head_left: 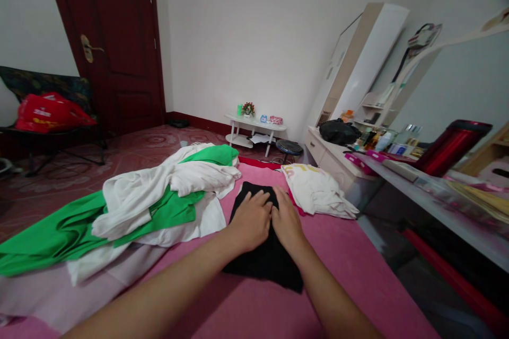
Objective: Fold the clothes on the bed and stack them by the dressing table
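Note:
A folded black garment (265, 259) lies on the pink bedspread (350, 270) in front of me. My left hand (251, 220) rests flat on its upper part, fingers stretched out and close together. My right hand (287, 221) lies flat beside it, touching it, fingers pointing away from me. Neither hand grips anything. To the left sits a loose pile of white and green clothes (159, 201). A crumpled white shirt with coloured print (316, 190) lies just right of the black garment.
A dark red door (115, 37) stands at the back left, with a chair holding a red bag (47, 114). A small white table (254, 130) stands by the far wall. A cluttered dresser (338, 156) and a red flask (453, 145) are at right.

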Demonstrator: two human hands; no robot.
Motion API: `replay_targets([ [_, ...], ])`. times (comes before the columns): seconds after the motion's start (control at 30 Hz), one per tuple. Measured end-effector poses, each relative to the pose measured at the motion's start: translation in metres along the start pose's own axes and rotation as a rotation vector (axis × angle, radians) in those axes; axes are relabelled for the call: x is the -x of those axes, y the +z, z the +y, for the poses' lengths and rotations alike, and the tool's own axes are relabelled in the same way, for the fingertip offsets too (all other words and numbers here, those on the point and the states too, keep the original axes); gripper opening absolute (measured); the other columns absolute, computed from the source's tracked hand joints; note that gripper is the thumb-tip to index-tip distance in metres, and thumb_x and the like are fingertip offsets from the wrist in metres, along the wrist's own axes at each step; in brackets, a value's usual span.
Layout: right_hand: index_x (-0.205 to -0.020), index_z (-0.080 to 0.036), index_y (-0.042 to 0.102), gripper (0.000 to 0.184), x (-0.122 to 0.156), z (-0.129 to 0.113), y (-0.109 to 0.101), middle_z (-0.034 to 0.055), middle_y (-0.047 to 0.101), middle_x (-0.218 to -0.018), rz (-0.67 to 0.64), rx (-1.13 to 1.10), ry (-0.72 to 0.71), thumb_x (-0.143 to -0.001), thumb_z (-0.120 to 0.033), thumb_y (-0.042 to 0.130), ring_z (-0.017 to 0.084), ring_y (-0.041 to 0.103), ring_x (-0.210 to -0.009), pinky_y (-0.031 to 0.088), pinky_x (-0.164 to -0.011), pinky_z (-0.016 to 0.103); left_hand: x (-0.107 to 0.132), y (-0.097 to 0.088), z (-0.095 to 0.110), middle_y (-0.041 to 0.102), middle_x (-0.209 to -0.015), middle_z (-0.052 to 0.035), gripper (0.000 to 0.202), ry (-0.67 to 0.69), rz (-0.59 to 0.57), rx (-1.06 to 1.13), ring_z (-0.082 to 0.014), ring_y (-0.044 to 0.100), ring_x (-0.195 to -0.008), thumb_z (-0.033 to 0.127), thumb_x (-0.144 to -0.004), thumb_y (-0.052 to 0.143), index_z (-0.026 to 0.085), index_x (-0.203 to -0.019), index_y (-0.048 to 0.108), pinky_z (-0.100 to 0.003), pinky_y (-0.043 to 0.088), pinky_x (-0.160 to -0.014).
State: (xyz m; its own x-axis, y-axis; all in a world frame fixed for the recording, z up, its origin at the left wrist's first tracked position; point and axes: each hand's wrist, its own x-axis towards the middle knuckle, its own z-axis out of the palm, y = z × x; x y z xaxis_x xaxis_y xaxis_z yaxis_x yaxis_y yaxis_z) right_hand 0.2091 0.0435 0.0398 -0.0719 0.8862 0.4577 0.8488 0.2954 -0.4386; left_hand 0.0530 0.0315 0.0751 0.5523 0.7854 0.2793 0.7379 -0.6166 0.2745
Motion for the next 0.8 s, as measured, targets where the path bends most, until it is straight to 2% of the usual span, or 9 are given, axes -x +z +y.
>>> replay_targets([
  [0.03, -0.140, -0.017, 0.040, 0.056, 0.005, -0.003, 0.008, 0.0093, 0.036, -0.150, -0.047, -0.056, -0.013, -0.085, -0.013, 0.030, 0.019, 0.029, -0.139, 0.025, -0.115, 0.043, 0.005, 0.009, 0.004, 0.037, -0.148, -0.0122, 0.051, 0.044, -0.038, -0.003, -0.0264, 0.028, -0.139, 0.022, -0.087, 0.038, 0.013, -0.137, 0.045, -0.047, 0.020, -0.115],
  [0.1, -0.139, -0.020, 0.043, 0.055, 0.016, -0.004, 0.023, 0.0058, 0.035, -0.151, -0.161, -0.111, 0.021, -0.088, -0.014, 0.024, 0.018, 0.026, -0.141, 0.021, -0.116, 0.045, 0.012, 0.031, 0.005, 0.031, -0.151, -0.0131, 0.059, 0.027, -0.101, -0.006, -0.0260, 0.023, -0.141, 0.023, -0.087, 0.036, 0.010, -0.144, 0.035, -0.049, 0.018, -0.115],
  [0.17, -0.142, -0.020, 0.040, 0.057, 0.021, -0.001, 0.032, 0.0040, 0.031, -0.152, -0.244, -0.105, 0.071, -0.088, -0.015, 0.024, 0.017, 0.020, -0.142, 0.015, -0.116, 0.047, 0.014, 0.049, -0.001, 0.026, -0.153, -0.0125, 0.060, -0.023, -0.115, -0.017, -0.0257, 0.020, -0.143, 0.027, -0.089, 0.033, 0.010, -0.146, 0.030, -0.049, 0.016, -0.116],
  [0.23, -0.144, -0.022, 0.036, 0.058, 0.020, 0.004, 0.034, 0.0009, 0.028, -0.154, -0.276, -0.078, 0.100, -0.088, -0.015, 0.024, 0.017, 0.016, -0.144, 0.011, -0.117, 0.047, 0.011, 0.059, -0.007, 0.023, -0.155, -0.0108, 0.060, -0.047, -0.108, -0.031, -0.0260, 0.017, -0.143, 0.031, -0.090, 0.032, 0.012, -0.147, 0.029, -0.051, 0.015, -0.115],
  [0.37, -0.145, -0.027, 0.032, 0.056, 0.007, 0.010, 0.031, -0.0030, 0.025, -0.155, -0.295, -0.025, 0.155, -0.091, -0.020, 0.024, 0.016, 0.014, -0.144, 0.012, -0.116, 0.046, -0.003, 0.060, -0.014, 0.023, -0.155, -0.0071, 0.061, -0.086, -0.098, -0.024, -0.0276, 0.018, -0.143, 0.035, -0.090, 0.032, 0.015, -0.148, 0.028, -0.052, 0.015, -0.115],
  [0.6, -0.145, -0.026, 0.033, 0.052, -0.012, 0.020, 0.036, -0.0016, 0.020, -0.156, -0.323, 0.106, 0.214, -0.094, -0.031, 0.025, 0.018, 0.013, -0.144, 0.011, -0.115, 0.047, -0.019, 0.066, -0.023, 0.024, -0.155, -0.0066, 0.059, -0.198, -0.080, -0.018, -0.0281, 0.019, -0.142, 0.044, -0.093, 0.030, 0.020, -0.146, 0.032, -0.053, 0.016, -0.114],
  [0.8, -0.144, -0.028, 0.035, 0.051, -0.026, 0.030, 0.041, 0.0015, 0.028, -0.154, -0.295, 0.178, 0.238, -0.096, -0.042, 0.027, 0.020, 0.020, -0.142, 0.013, -0.114, 0.047, -0.031, 0.070, -0.034, 0.023, -0.156, -0.0055, 0.058, -0.247, -0.079, -0.002, -0.0290, 0.017, -0.143, 0.050, -0.094, 0.028, 0.023, -0.146, 0.033, -0.051, 0.017, -0.114],
])
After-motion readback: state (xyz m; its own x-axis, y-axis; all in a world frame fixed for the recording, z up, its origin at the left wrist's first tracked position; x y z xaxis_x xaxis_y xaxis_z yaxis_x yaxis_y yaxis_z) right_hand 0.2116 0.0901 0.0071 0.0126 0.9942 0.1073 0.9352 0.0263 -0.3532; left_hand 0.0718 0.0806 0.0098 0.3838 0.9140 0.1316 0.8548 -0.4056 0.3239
